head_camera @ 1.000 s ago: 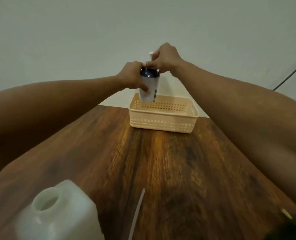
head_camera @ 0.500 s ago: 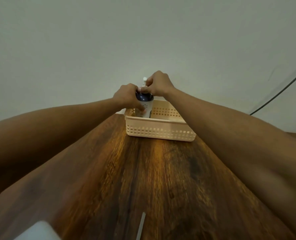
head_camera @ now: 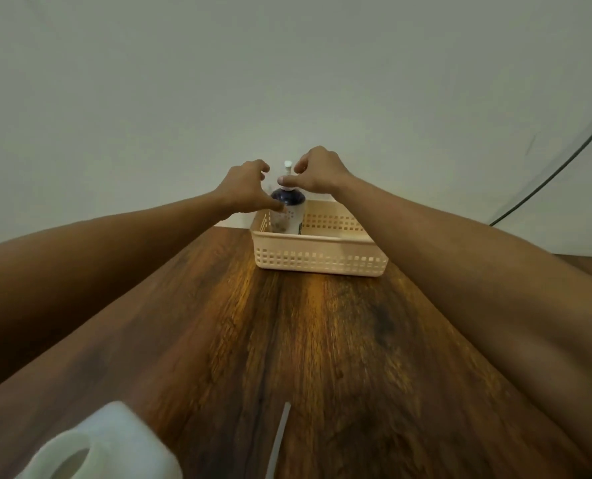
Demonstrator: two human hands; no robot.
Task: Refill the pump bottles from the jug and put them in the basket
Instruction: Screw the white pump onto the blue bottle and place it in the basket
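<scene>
- Pump bottle [head_camera: 289, 210] stands upright inside the basket [head_camera: 317, 238], at its left end, so we judge this one delivered.
- Our left hand [head_camera: 246, 188] is loosely spread beside the bottle's dark shoulder, the thumb just touching it, gripping nothing.
- Our right hand [head_camera: 318, 174] curls at the pump head; we cannot tell whether it pinches it.
- The jug [head_camera: 104, 444] sits uncapped near us on the table [head_camera: 322, 340]; we see no other bottles, so what is left is unclear.
</scene>
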